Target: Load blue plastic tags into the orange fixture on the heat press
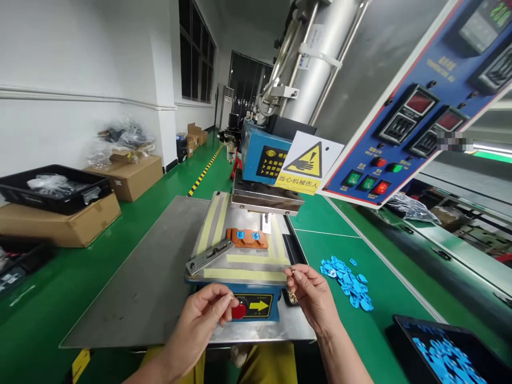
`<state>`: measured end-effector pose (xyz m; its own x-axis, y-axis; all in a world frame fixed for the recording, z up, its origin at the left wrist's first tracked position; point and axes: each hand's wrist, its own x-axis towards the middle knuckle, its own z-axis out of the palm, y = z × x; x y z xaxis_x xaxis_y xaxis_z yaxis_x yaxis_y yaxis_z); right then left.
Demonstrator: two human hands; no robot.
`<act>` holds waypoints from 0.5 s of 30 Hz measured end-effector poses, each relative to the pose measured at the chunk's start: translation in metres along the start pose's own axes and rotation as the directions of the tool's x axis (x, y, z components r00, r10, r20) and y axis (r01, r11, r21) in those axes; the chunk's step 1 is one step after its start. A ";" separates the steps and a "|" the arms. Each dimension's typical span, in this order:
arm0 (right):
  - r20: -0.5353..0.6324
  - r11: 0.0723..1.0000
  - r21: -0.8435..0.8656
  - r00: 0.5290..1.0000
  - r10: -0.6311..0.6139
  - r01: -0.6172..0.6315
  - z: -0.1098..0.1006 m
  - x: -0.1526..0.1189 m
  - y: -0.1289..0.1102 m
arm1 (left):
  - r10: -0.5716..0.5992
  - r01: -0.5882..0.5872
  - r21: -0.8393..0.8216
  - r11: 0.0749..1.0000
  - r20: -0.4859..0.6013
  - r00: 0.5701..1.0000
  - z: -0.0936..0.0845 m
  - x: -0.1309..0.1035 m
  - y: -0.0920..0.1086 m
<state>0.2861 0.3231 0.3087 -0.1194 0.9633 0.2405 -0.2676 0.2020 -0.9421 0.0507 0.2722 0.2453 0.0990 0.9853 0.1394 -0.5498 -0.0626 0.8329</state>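
My left hand (202, 314) is at the front of the press, its fingertips pinched together right beside the red button (239, 311); something small and gold may be between them. My right hand (314, 296) hovers at the front right corner of the metal work plate (240, 266), pinching a small gold ring with a short chain hanging from it. On the plate sits an orange jig (247, 238) carrying two small blue pieces. The press head (267, 198) hangs above the jig.
A pile of small blue pieces (347, 281) lies on the green bench to the right; a black tray (452, 352) with more is at the bottom right. A tilted blue control panel (416, 112) looms on the right. Cardboard boxes (60, 221) and a black crate (54, 188) stand on the left.
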 end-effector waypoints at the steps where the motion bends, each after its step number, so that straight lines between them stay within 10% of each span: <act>1: 0.009 1.000 -0.014 1.000 -0.003 0.003 0.003 0.001 0.001 | -0.004 0.004 -0.015 1.000 -0.001 1.000 0.000 0.000 0.002; 15: -0.022 0.864 -0.489 0.988 -0.150 0.120 0.014 0.025 0.014 | 0.020 -0.022 0.030 0.999 0.044 0.999 -0.016 0.008 0.000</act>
<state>0.2663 0.3473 0.3046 -0.0571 0.9258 0.3736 0.2220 0.3766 -0.8994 0.0385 0.2826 0.2378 0.1239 0.9759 0.1794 -0.5263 -0.0886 0.8457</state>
